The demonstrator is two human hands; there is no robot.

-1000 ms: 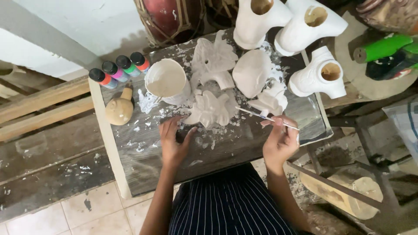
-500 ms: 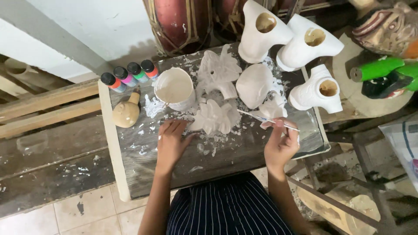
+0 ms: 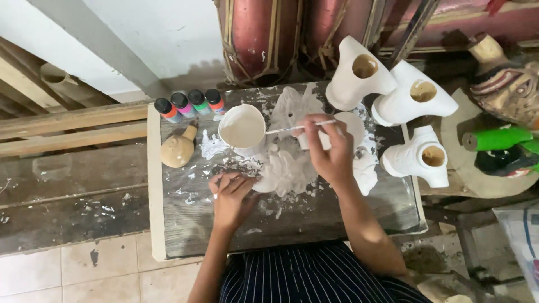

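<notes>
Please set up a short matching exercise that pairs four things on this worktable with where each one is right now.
Things:
1. thin white-tipped paintbrush
2. round cup of white paint
3. four small paint bottles with black caps
4. tan gourd-shaped wooden piece

Places:
A. in a row at the table's back left edge
B. held in the right hand, tip over the cup
C. lying just left of the cup
D. standing near the table's back, right of the bottles

Pairs: 1-B, 2-D, 3-A, 4-C
</notes>
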